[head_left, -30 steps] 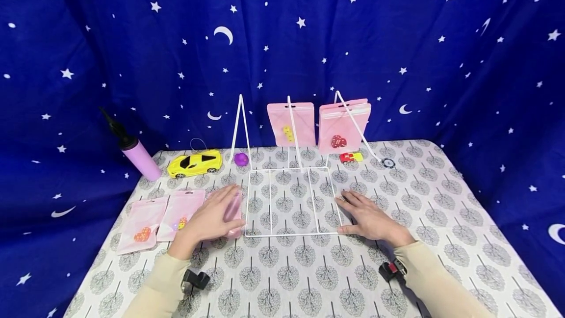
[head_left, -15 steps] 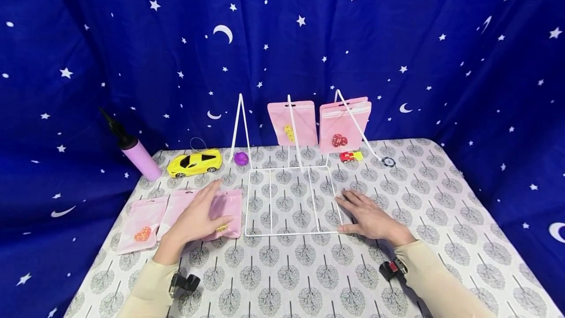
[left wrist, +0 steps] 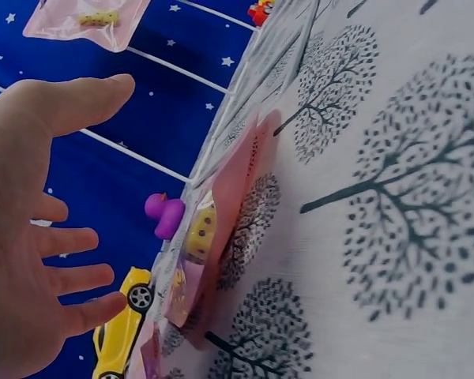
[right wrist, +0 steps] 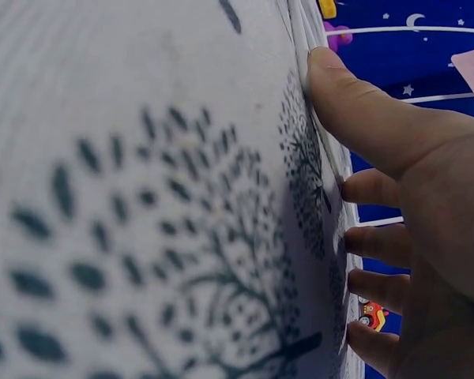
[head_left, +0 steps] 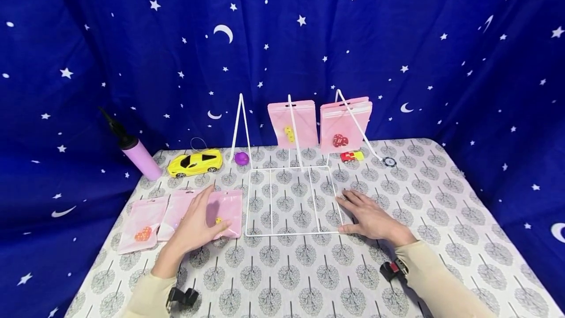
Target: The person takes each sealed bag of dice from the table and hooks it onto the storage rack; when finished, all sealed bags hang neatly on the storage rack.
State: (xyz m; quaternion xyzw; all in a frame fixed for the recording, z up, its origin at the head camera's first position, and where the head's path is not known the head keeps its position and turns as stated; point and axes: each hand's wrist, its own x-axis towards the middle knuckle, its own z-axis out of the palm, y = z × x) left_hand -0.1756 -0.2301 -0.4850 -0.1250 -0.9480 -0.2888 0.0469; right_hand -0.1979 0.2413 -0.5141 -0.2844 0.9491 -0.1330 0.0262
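Observation:
My left hand [head_left: 194,227] is held with spread, relaxed fingers above the nearest of three pink zip pouches lying on the table. That pouch [head_left: 233,205] has yellow dotted dice [left wrist: 201,235] inside; the middle pouch [head_left: 173,210] is partly hidden behind the hand, and the left pouch [head_left: 142,220] shows orange dice. A white wire display rack [head_left: 287,234] stands at the centre, pink pouches hanging from its hooks: one [head_left: 304,121] on the middle hook, a stack [head_left: 330,126] on the right. My right hand [head_left: 371,217] rests its fingertips and thumb at the right bar of the rack's base.
Behind the pouches stand a yellow toy car [head_left: 194,162] and a lilac hand pump [head_left: 143,158]. A purple rubber duck [left wrist: 166,215] sits by the rack's left hook. To the right are a small red-and-yellow toy car [head_left: 351,156] and a dark round disc [head_left: 389,162].
My left hand has moved left and back from the rack's left bar, uncovering more of the nearest pouch. My right hand has stayed in place.

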